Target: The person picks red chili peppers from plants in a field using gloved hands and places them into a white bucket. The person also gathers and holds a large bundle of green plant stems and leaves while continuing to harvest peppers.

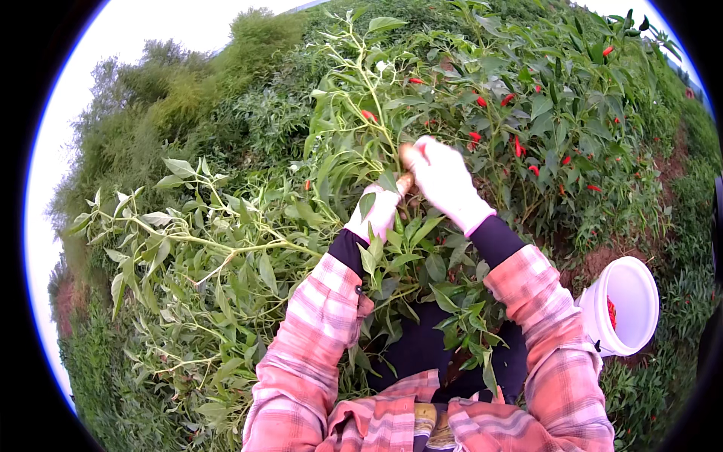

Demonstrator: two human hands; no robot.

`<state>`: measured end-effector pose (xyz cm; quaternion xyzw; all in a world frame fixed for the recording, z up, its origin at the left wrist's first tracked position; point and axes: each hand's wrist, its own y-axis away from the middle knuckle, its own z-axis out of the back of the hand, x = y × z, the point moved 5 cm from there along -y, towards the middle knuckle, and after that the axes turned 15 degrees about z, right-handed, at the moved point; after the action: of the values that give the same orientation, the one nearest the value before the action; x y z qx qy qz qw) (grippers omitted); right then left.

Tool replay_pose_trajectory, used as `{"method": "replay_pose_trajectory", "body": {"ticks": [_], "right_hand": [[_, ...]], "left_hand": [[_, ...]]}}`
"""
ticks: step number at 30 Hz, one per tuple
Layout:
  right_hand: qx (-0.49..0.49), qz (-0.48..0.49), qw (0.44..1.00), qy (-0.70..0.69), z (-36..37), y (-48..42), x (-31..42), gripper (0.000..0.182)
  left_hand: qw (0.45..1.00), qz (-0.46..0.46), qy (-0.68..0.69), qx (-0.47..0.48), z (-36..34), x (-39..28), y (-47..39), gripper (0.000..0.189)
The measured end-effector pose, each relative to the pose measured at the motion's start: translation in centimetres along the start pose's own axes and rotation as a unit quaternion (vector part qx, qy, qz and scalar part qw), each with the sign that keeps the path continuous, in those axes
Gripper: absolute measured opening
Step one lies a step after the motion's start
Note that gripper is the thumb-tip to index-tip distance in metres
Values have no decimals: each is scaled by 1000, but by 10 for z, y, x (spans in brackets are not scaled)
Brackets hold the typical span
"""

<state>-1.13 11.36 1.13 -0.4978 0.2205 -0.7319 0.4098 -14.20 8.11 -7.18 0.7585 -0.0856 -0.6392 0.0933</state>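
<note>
Both my hands are among the leaves of a chili pepper plant (373, 96), in whitish gloves that leave fingertips bare. My left hand (377, 212) is at the stem with its thumb pointing up to the right; leaves cover part of it. Just right of it and slightly higher, my right hand (443, 178) has bent fingers close to the same stem. The blurred fingertips hide whatever is between them. A red chili (369, 116) hangs above my hands, and a green chili (399, 223) hangs just below them.
A white plastic bucket (590, 316) with red chilies (612, 312) inside stands tilted by my right elbow. More red chilies (518, 147) dot the plants ahead on the right. A long leafy branch (226, 246) reaches out left of my left forearm. Reddish soil (610, 257) shows between rows.
</note>
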Motion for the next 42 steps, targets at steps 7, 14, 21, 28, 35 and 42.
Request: {"method": "replay_pose_trajectory", "body": {"ticks": [7,14,21,28,35,42], "right_hand": [[24,-222,902,-369,-4,-45,-47,26],[136,-265,880,-369,-9,-71,-38,40],[137,-195,940,-242,11,-75,-12,52],[178,-205,902,-336,16,-75,-13,47],[317,-127,916,-211,38,-82,7,45],[230,67,969,66,56,-91,15,44]], "left_hand": [[996,31,-55,57,-21,-18,28,25],[989,-2,-138,53,-48,-29,45,29],[989,-6,-132,61,-44,-28,49,31],[984,2,-162,81,-42,-29,49,28],[982,-13,-153,107,-45,-28,52,29],[975,-14,-206,78,-39,-28,50,30]]}}
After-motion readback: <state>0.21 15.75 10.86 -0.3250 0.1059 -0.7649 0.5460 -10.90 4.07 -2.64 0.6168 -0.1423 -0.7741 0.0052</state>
